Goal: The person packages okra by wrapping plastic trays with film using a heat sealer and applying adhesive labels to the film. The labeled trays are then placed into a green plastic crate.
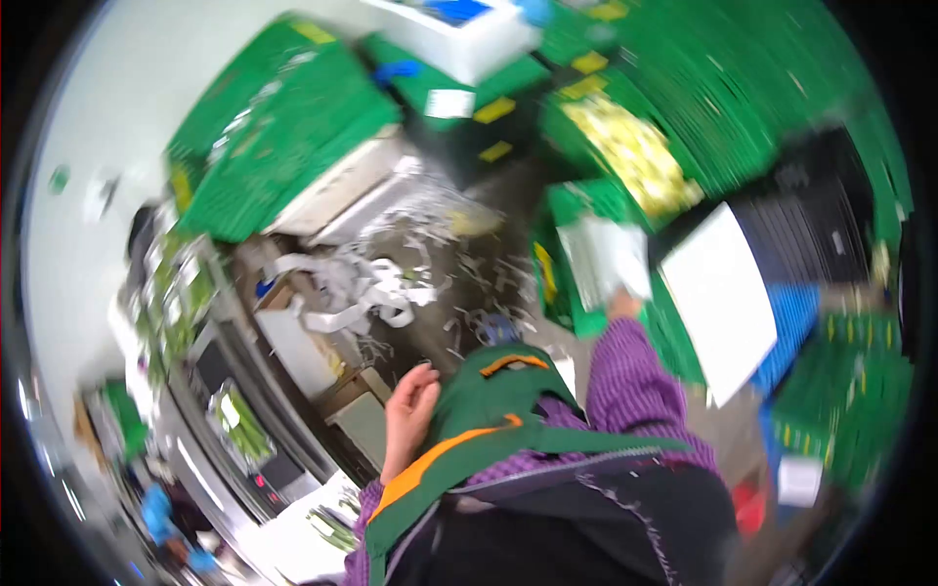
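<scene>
My right hand, at the end of a purple striped sleeve, is at the lower edge of a stack of white sheets, and its fingers seem to grip it. Motion blurs the sheets, and they lie over a green crate. My left hand hangs in front of my green and orange apron, fingers loosely bent, with nothing visible in it.
Yellowish produce fills a green crate ahead. Beside it are a white board and black crates. Paper strips litter the floor. At left, a packing machine carries packed green vegetables; a co-worker's blue-gloved hand shows beyond it.
</scene>
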Motion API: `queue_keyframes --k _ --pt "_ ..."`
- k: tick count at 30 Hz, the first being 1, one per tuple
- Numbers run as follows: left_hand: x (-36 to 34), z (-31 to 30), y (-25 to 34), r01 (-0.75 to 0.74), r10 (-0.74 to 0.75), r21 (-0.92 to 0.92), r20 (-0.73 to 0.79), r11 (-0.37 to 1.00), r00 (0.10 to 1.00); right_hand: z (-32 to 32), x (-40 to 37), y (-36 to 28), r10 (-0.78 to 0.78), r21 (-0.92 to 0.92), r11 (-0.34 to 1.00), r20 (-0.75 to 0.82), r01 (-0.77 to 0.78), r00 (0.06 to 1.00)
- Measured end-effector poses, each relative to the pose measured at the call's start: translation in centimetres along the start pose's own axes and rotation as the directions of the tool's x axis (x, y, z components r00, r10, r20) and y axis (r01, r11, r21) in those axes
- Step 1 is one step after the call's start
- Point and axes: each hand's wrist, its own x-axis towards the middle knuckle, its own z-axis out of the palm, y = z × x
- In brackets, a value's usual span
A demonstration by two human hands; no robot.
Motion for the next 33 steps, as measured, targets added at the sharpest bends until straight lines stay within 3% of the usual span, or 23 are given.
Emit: queue_keyframes --k 1,2,3,4,5,6,8,9,10,13,15,16,17,18,19,20,21,22,24,27,29,30,33 --pt "0.9 0.5 0.6 -0.046 0.045 0.105 0.012 0.993 0.999 -3.5 0.9 -0.2 -0.096 -0.132 0.979 0.365 0.154 0.926" --pt "1.5 1.2 1.7 -0.050 0.049 0.075 0.018 0.996 0.999 -3.1 1.6 0.2 -0.135 -0.313 0.889 0.520 0.335 0.843" --pt "2.2 1.4 1.5 -0.053 0.051 0.072 0.026 0.996 0.998 4.8 3.9 5.0 -0.266 -0.298 0.858 0.438 0.418 0.859" --pt "2.8 1.5 1.3 -0.052 0.049 0.066 0.049 0.996 0.998 -2.4 2.2 2.0 -0.011 -0.396 0.890 0.478 0.227 0.878" --pt "3.0 1.6 2.1 -0.032 0.029 0.050 0.052 0.998 0.998 1.2 3.4 3.7 0.064 -0.511 0.814 0.551 0.276 0.832" --pt "3.2 1.6 2.8 -0.011 0.009 0.034 0.069 0.999 0.998 -4.6 2.6 2.7 0.026 -0.418 0.874 0.550 0.249 0.835" --pt "3.9 1.2 2.5 -0.015 0.015 -0.007 0.036 1.000 0.999 -6.0 2.9 1.4 -0.016 -0.438 0.843 0.560 0.312 0.828" --pt "4.2 1.0 2.5 -0.007 0.006 0.024 0.035 1.000 0.999 -7.7 1.5 0.5 0.267 -0.065 0.964 0.264 -0.259 0.927" --pt "4.5 0.8 2.6 0.001 -0.003 0.057 0.037 0.998 0.999 -9.1 0.5 -0.5 0.621 0.460 0.651 0.136 -0.604 0.772" --pt "5.4 0.0 2.8 -0.027 0.028 -0.027 0.023 0.999 0.999 -11.2 1.3 -3.9 0.537 0.593 0.686 -0.020 -0.422 0.844" --pt "7.1 -0.8 0.9 -0.059 0.061 -0.055 0.026 0.997 0.998 -8.3 4.4 -5.0 0.316 0.938 0.315 0.038 -0.143 0.948" --pt "7.8 -1.0 0.1 -0.080 0.084 -0.071 0.052 0.994 0.995 -6.5 6.3 -6.6 0.266 0.869 0.495 -0.140 -0.011 0.954" --pt "8.0 -1.4 1.2 -0.045 0.052 -0.104 0.067 0.994 0.996 -5.1 8.0 -8.0 0.173 0.941 0.337 -0.044 -0.017 0.984" --pt "8.7 -2.0 1.5 -0.058 0.059 -0.006 0.061 0.998 0.996 -8.4 6.0 -13.2 0.127 0.870 0.470 -0.235 0.150 0.964" --pt "9.3 -2.7 1.8 -0.075 0.074 0.013 0.063 0.997 0.995 -7.6 7.0 -15.9 0.023 0.944 0.327 -0.063 0.052 0.998" --pt "10.0 -3.4 2.0 -0.093 0.090 0.032 0.067 0.995 0.994 -9.3 6.1 -19.4 -0.123 0.817 0.574 0.023 0.052 0.992" --pt "10.7 -4.2 2.2 -0.095 0.094 0.016 0.064 0.995 0.994 -9.6 4.3 -23.8 -0.203 0.988 0.093 0.143 -0.127 0.969" --pt "11.5 -5.1 2.2 -0.083 0.084 -0.018 0.071 0.996 0.994 -8.7 3.7 -27.4 -0.282 0.983 0.176 0.109 -0.060 0.953" --pt "12.9 -7.3 2.5 -0.064 0.070 -0.068 0.077 0.996 0.995 -9.1 0.4 -34.8 -0.506 0.961 0.215 0.261 -0.172 0.822" --pt "15.1 -11.9 2.9 -0.107 0.103 -0.104 -0.042 0.989 0.994 -10.4 -6.2 -44.8 -0.726 0.893 0.409 0.444 -0.189 0.525" --pt "16.4 -14.9 2.3 -0.107 0.091 -0.142 -0.114 0.984 0.989 -10.8 -10.4 -50.7 -0.787 0.853 0.497 0.521 -0.161 0.330" --pt "17.0 -16.7 2.3 -0.112 0.083 -0.162 -0.180 0.980 0.980 -11.2 -12.0 -53.2 -0.795 0.855 0.495 0.517 -0.152 0.319" --pt "17.6 -21.0 2.0 -0.076 -0.003 -0.248 -0.303 0.966 0.953 -12.0 -16.1 -59.5 -0.783 0.795 0.601 0.607 -0.087 0.136"
